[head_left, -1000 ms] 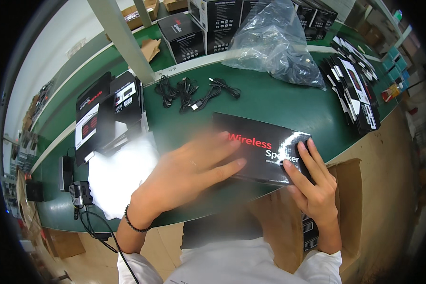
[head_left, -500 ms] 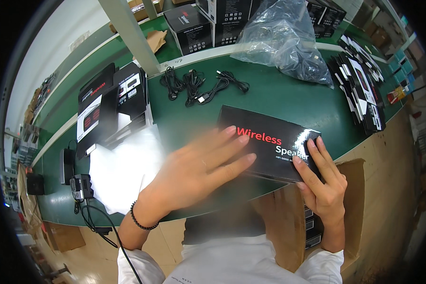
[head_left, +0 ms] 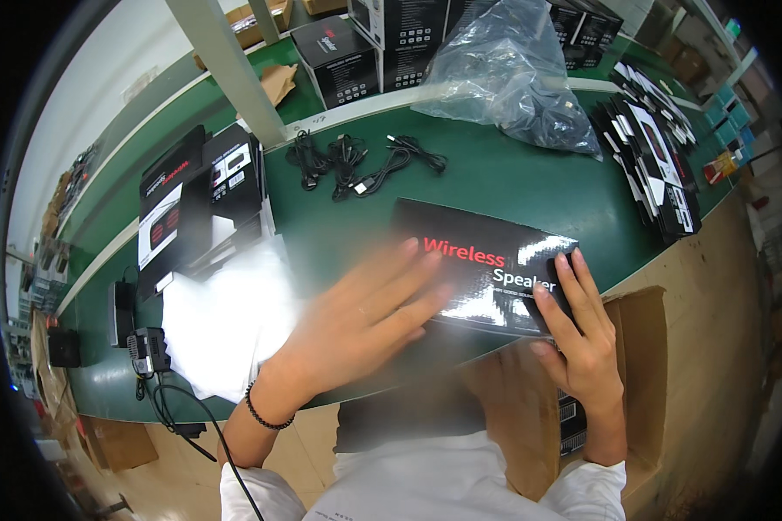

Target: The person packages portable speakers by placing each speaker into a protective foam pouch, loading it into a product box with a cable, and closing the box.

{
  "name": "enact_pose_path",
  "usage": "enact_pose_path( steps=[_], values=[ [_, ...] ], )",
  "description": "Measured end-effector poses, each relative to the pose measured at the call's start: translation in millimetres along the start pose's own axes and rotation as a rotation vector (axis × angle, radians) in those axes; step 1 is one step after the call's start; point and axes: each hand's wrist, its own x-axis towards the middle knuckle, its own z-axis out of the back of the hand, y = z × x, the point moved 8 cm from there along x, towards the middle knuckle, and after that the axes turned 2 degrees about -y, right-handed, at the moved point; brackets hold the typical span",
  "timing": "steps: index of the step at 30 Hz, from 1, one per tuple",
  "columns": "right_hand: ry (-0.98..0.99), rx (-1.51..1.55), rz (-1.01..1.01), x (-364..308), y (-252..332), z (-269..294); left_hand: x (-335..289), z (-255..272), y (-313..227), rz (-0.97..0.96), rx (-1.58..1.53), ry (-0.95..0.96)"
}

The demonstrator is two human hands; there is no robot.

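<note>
A black carton [head_left: 478, 276] with red and white lettering lies slanted on the green table [head_left: 339, 239]. My left hand [head_left: 347, 321] reaches over its left end, fingers stretched out and a little blurred by motion; nothing shows in its grasp. On the carton's right end rest the spread fingers of my right hand [head_left: 584, 343], with the thumb by the near edge. Both hands are open. White sheets [head_left: 222, 321], bright with glare, lie to the left of my left hand. Coiled black cables [head_left: 347, 165] are beyond the carton.
Flat black-and-white cartons [head_left: 204, 195] are stacked at left, others [head_left: 652, 161] at right. A clear plastic bag [head_left: 513, 82] and upright black boxes [head_left: 334, 65] stand at the back. A metal post [head_left: 226, 65] rises there. Below the table's edge is an open cardboard box [head_left: 639, 373].
The view has shifted slightly, so the table's things sit a little further left. My left hand has moved slightly at the carton's left end; my right hand stays at its right end.
</note>
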Motion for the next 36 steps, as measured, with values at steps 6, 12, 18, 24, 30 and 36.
enact_pose_path(
  steps=[6, 12, 18, 24, 30, 36],
  values=[
    [-0.296, 0.486, 0.066, -19.9, -28.6, 6.3, -6.1, -4.4, 6.5, -0.039, 0.063, 0.012],
    [-0.388, 0.484, 0.065, -32.5, -26.6, -0.1, -7.5, -9.3, 6.6, -0.037, 0.022, -0.011],
    [-0.358, 0.540, 0.021, -34.5, -27.9, -1.9, -8.3, -12.9, 6.0, -0.032, 0.064, -0.039],
    [-0.558, 0.692, -0.140, -51.4, -31.1, 2.5, -10.4, -15.8, 7.4, -0.023, 0.033, -0.018],
    [-0.600, 0.909, -0.409, -60.5, -35.3, -1.6, -9.7, -14.5, 5.6, -0.029, 0.061, -0.061],
    [-0.518, 0.580, -0.248, -55.7, -28.6, 9.6, -10.9, -14.0, 5.5, -0.013, 0.049, -0.055]
  ],
)
